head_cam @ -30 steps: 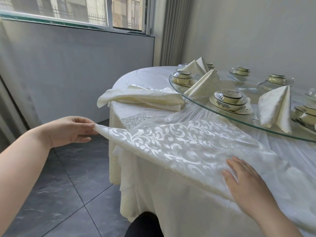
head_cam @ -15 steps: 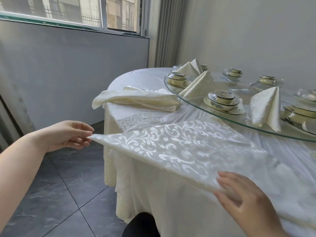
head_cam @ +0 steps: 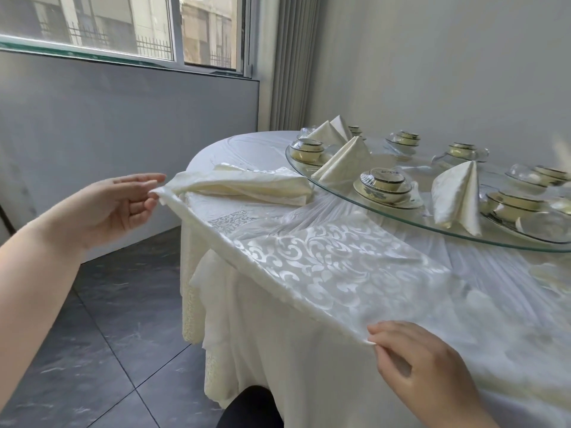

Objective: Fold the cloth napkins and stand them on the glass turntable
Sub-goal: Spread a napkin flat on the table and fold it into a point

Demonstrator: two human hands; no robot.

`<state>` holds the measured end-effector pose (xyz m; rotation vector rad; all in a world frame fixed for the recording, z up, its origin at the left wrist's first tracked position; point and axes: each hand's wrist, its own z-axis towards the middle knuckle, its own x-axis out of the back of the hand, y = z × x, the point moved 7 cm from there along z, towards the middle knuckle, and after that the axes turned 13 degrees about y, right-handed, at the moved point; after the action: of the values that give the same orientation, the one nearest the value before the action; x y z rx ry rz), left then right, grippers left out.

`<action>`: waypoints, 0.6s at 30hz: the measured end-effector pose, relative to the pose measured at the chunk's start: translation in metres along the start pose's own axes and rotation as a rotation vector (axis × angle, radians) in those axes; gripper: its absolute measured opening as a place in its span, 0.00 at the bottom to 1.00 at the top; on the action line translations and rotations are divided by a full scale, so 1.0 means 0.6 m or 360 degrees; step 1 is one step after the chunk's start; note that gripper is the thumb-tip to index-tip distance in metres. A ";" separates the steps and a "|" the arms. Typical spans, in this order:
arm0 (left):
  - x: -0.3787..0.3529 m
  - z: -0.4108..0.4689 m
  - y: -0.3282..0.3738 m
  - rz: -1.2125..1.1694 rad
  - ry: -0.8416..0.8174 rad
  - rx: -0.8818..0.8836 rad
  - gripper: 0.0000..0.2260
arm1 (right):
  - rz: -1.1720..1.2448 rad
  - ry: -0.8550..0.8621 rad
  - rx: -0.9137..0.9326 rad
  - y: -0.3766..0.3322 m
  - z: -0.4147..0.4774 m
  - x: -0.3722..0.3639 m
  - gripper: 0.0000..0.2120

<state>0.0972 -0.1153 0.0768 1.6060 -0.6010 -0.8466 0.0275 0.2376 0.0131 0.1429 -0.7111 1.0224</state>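
Head view: a cream napkin with a glossy scroll pattern lies spread on the tablecloth, on the near side of the glass turntable, just outside its rim. Its near edge runs taut along the table's edge, off the turntable's near-left side, between the two hands.

The left hand, well out to the left of the turntable, pinches the napkin's far-left corner between thumb and fingertips, with the other fingers loosely extended. The right hand, well in front of the turntable, pinches the near corner of the same edge between thumb and forefinger; its remaining fingers are curled under and partly hidden.

A loose pile of unfolded napkins rests on the tablecloth, just left of the turntable's rim.

On the turntable three folded napkins stand upright as peaked cones: one near the front rim, one toward the left rim, and one behind it at the far left. Between them sit stacked bowls on plates, ringed in dark trim; more sets line the far rim.

Beyond the turntable's left side are a grey wall and a window; grey floor tiles lie below.
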 end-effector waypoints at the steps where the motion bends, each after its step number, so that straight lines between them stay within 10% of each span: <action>1: -0.019 0.004 0.007 -0.0044 -0.0028 -0.0038 0.12 | 0.0051 -0.0030 -0.0036 0.000 0.000 0.001 0.11; 7: -0.240 0.030 0.007 0.0110 -0.0260 -0.0065 0.06 | -0.0009 0.0192 -0.0555 0.065 0.044 0.035 0.08; 18: -0.457 0.156 -0.145 0.0611 -0.0149 0.0139 0.09 | -0.0230 -0.0359 -0.0729 0.169 0.014 -0.009 0.25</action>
<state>-0.1486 0.0566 0.0399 1.4685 -0.9880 -0.6165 -0.0614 0.2842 -0.0048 -0.0896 -1.1070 0.6904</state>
